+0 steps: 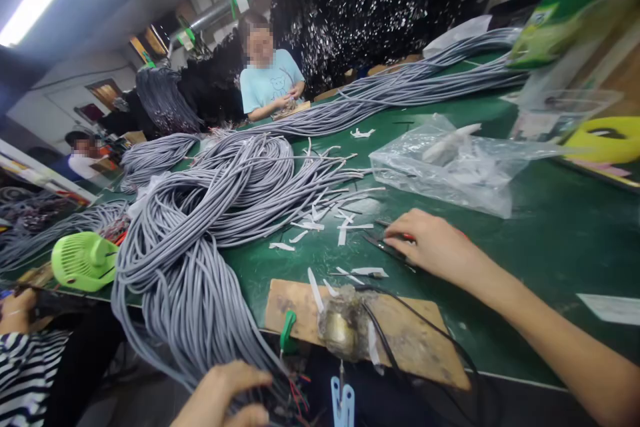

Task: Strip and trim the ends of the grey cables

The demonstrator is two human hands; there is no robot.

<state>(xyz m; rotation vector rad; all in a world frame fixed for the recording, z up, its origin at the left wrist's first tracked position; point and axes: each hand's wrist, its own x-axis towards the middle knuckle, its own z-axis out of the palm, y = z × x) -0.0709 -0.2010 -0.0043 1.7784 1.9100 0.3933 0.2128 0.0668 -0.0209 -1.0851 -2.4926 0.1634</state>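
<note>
My right hand [425, 240] reaches over the green table, palm down. Its fingers are closed on a dark, slim hand tool [385, 245] with a bit of red near the grip; the kind is partly hidden. At the bottom edge is my left hand [230, 393], its fingers apart, beside the hanging ends of a bundle of grey cables [195, 300]. Stripped ends with thin red wires [299, 395] show just right of it. Between my hands a wooden board [415, 340] carries a brass-coloured lump [341, 330] wrapped in clear film.
Scraps of white tape [345, 230] lie about the table. A clear plastic bag [450, 167] is at the back right. A green fan [84, 260] stands at left. Blue [343, 403] and green [288, 332] clips are on the board's front edge. A co-worker [273, 83] sits opposite.
</note>
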